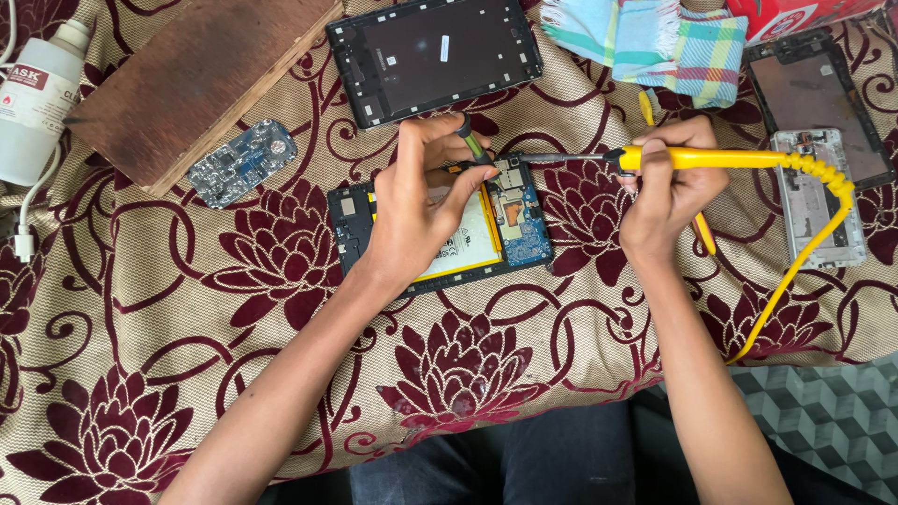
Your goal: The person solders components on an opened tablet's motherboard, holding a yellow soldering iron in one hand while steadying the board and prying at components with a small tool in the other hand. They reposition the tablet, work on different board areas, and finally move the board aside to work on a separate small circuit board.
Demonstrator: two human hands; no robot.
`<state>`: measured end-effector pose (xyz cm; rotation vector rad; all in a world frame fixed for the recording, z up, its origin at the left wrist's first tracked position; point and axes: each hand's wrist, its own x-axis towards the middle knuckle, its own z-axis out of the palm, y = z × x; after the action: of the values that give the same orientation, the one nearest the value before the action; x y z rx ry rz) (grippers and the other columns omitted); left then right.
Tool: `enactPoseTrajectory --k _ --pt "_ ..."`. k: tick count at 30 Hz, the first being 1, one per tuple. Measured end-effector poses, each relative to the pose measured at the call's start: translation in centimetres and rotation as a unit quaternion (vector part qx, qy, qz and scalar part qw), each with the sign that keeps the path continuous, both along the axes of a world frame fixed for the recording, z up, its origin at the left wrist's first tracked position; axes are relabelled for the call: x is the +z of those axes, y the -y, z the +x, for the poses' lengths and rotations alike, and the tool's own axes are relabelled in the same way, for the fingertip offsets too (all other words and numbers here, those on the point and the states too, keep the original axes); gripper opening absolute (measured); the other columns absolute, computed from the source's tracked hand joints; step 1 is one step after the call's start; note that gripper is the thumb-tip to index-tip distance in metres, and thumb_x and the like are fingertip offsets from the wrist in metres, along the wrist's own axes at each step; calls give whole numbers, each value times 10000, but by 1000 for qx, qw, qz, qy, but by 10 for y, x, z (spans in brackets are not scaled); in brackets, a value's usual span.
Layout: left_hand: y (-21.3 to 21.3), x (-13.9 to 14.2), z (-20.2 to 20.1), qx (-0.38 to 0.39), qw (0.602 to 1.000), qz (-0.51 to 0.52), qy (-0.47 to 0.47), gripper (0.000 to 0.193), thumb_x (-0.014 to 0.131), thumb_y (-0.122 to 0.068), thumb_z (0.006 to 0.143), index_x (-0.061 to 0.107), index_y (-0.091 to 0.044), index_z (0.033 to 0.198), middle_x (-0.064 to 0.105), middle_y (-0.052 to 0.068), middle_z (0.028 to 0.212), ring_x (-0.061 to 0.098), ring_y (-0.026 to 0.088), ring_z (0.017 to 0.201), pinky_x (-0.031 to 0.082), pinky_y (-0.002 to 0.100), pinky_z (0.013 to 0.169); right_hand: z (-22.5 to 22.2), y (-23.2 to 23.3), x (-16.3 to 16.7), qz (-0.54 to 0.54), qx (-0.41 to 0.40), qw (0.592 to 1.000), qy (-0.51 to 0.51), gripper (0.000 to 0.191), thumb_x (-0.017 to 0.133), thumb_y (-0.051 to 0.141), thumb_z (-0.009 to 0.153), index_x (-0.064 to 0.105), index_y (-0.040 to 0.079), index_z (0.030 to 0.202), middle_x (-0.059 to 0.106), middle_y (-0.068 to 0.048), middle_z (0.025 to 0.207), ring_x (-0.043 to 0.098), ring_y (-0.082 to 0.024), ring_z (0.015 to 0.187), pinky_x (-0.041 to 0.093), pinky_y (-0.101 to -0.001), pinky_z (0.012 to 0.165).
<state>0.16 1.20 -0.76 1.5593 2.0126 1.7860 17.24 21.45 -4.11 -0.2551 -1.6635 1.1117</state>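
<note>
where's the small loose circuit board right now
In the head view, the small loose circuit board lies on the patterned cloth at upper left, just below the wooden block and left of the opened tablet.

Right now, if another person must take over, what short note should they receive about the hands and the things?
Left hand grips a small dark tool over the opened tablet.
Right hand holds the yellow soldering iron; its tip sits at the tablet's blue circuit board.
Done: back cover is off, battery exposed.
Left: work at the board unfinished. A separate screen panel lies above.
</note>
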Motion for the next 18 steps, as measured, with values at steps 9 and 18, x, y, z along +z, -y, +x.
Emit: enactPoseTrajectory --k 9,18 --pt "-1 1 1 -1 1000 1 3 479 782 -36 971 419 -20 1284 731 167 1151 754 229 1111 706 326 886 0 0 0 -8 -1 1000 -1 102 539 9 1096 539 -44 1008 586 -100 791 542 -113 582 439 -233 524" --pt "0 -1 0 -5 1000 0 3 478 771 -29 982 417 -24 1302 722 159 1172 753 228 1118 712 323 882 -1 3 1 -36 16 999 14 82 528 17 1085 535 -34 1022 589 -94 788 540 -96 593 445 -225 521"
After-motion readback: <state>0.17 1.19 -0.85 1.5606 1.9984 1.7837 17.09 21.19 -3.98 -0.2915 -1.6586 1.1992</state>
